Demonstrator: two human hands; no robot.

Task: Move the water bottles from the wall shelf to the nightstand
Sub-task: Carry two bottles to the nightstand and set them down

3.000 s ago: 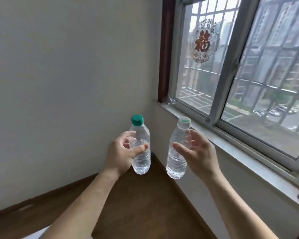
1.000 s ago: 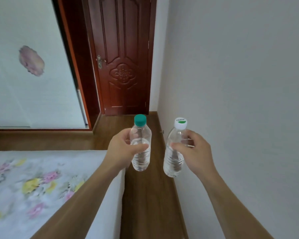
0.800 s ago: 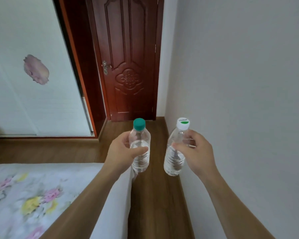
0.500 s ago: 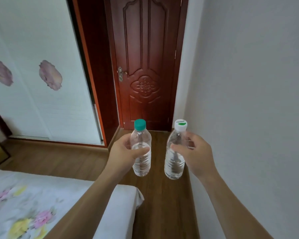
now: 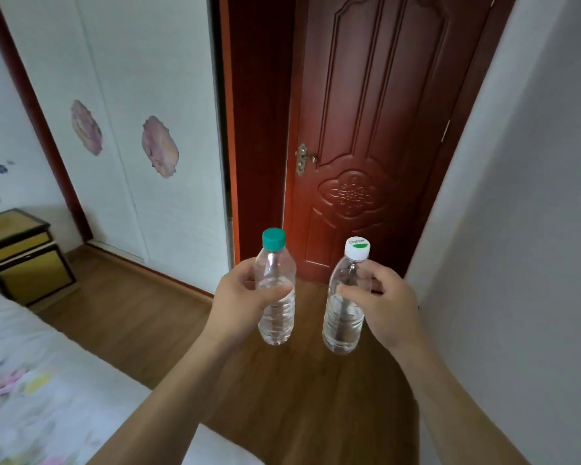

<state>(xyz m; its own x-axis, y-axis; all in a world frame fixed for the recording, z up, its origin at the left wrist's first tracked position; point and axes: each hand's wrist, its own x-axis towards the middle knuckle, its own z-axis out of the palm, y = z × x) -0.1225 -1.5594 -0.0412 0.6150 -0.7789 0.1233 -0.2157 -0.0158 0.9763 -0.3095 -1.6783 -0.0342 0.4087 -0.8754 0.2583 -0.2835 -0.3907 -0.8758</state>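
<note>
Your left hand (image 5: 240, 302) is wrapped around the green-capped bottle (image 5: 275, 293), thumb across its front and fingers behind. Your right hand (image 5: 384, 305) grips the white-capped bottle (image 5: 344, 307) high on its shoulder, thumb in front and fingers curled round the far side. Both bottles are clear, partly filled with water, and held upright in the air, side by side but apart, with neither touching the other.

Take the door (image 5: 366, 135) as your mark. It is dark red wood, closed, with a brass handle (image 5: 303, 159) on its left edge. The two bottles hang in front of its lower part, the green-capped one toward its left edge and the white-capped one below its carved medallion. Under them runs the wood floor (image 5: 141, 317), which leads up to the door's foot.

Left of the door stands a white wardrobe (image 5: 141, 95) with two pink flower stickers on its panels. Farther left of the door, past the wardrobe, sits the nightstand (image 5: 21, 256), yellow with dark edging, well apart from both bottles. The bed (image 5: 31, 380), in a pale floral sheet, fills the lower left corner, nearest you and just beside the nightstand. Right of the door a plain grey wall (image 5: 524, 229) runs toward you.
</note>
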